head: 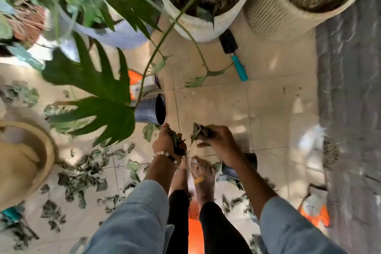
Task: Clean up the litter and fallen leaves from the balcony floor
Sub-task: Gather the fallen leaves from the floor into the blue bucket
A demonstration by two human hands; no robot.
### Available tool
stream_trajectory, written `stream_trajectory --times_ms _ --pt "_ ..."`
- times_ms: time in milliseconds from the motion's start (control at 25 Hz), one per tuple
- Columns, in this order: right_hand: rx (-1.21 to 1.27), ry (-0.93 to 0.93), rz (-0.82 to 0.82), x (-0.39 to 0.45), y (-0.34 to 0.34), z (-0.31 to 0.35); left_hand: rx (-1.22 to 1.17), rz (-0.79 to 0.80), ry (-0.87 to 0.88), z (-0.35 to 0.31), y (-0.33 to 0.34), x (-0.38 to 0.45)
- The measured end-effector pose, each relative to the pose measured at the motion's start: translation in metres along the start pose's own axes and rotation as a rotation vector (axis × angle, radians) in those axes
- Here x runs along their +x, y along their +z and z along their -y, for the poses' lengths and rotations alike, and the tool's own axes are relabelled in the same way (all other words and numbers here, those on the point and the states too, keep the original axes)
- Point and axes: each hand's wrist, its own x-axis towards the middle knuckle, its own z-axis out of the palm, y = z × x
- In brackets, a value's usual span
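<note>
The left hand is closed around a bunch of dry leaves; the right hand grips a second bunch. Both are held above the tiled balcony floor, just ahead of the bare feet. Most remaining fallen leaves lie scattered to the left, near a tan bowl-shaped planter. Procedure, as judged: keep both fists compressed so no fragments drop, carry the bunches to a receptacle, then gather the left-hand scatter inward before lifting. A dark cylindrical container lies on its side just ahead of the left hand, mouth facing right; its contents cannot be seen. Three large pots stand beyond: a white pot, a ribbed beige pot and a pale blue pot, holding soil and plants. A teal-handled trowel lies between the first two.
</note>
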Motion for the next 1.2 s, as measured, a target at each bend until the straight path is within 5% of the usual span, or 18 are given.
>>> stream_trajectory --times_ms 240,360,520,600,720,800,880,960,1000,1080,1200 --pt "-0.753 -0.359 -0.176 -0.126 0.058 0.100 -0.066 0.020 0.147 -0.013 -0.018 -0.114" --pt "-0.959 -0.138 -0.008 -0.157 0.093 0.133 0.007 0.078 0.173 -0.011 -0.030 -0.135" --pt "-0.611 0.061 0.248 -0.168 0.118 0.126 0.057 0.096 0.122 -0.027 -0.061 -0.147" --pt "-0.846 0.087 0.361 -0.164 0.130 0.111 -0.008 0.061 0.066 -0.029 -0.081 -0.144" --pt "-1.524 -0.233 0.452 -0.150 0.143 0.102 -0.106 0.015 -0.008 -0.026 -0.107 -0.124" --pt "-1.754 -0.453 0.457 -0.131 0.156 0.098 -0.211 -0.015 -0.050 -0.026 -0.124 -0.102" --pt "-1.692 -0.356 0.651 -0.098 0.168 0.094 -0.256 -0.077 -0.059 -0.028 -0.136 -0.072" --pt "-0.956 -0.057 0.921 -0.060 0.168 0.090 -0.309 -0.149 -0.051 -0.034 -0.145 -0.044" --pt "-0.553 0.080 0.879 -0.043 0.165 0.086 -0.334 -0.180 -0.036 -0.040 -0.150 -0.032" --pt "-0.331 0.187 0.454 0.006 0.150 0.075 -0.343 -0.187 -0.019 -0.048 -0.158 -0.009" --pt "-1.204 0.029 -0.241 0.101 0.109 0.048 -0.387 -0.139 0.028 -0.041 -0.165 0.043"
